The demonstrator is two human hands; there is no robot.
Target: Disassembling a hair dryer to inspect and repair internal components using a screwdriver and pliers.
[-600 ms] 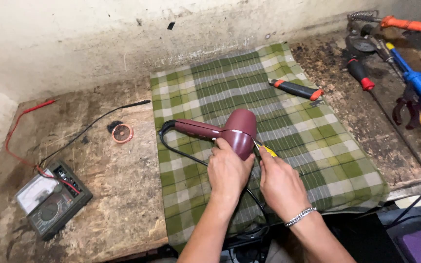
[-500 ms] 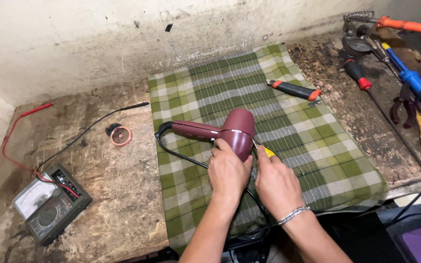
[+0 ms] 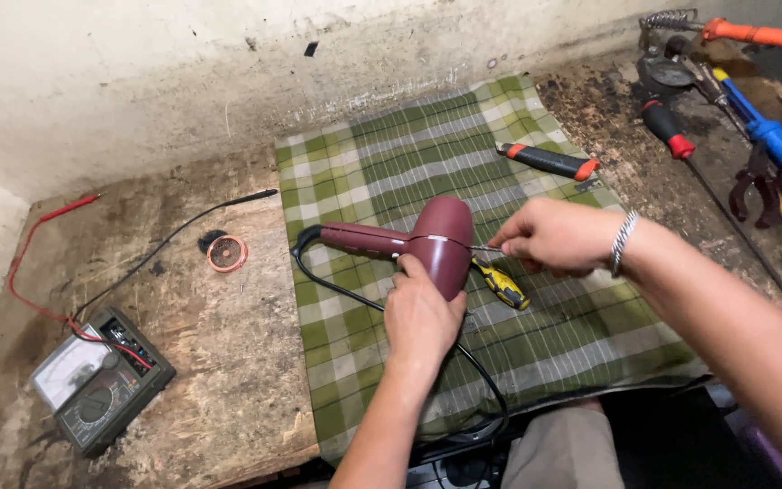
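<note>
Maroon hair dryer (image 3: 427,243) lying across green plaid cloth (image 3: 391,163), handle pointing left. Left hand (image 3: 423,317) closed on barrel from below; right hand (image 3: 549,237) pinching thin screwdriver (image 3: 483,248) tip-in at barrel's right side.

A repair workshop: worn wooden bench (image 3: 228,380), multimeter (image 3: 101,391), scattered hand tools (image 3: 771,145).
</note>
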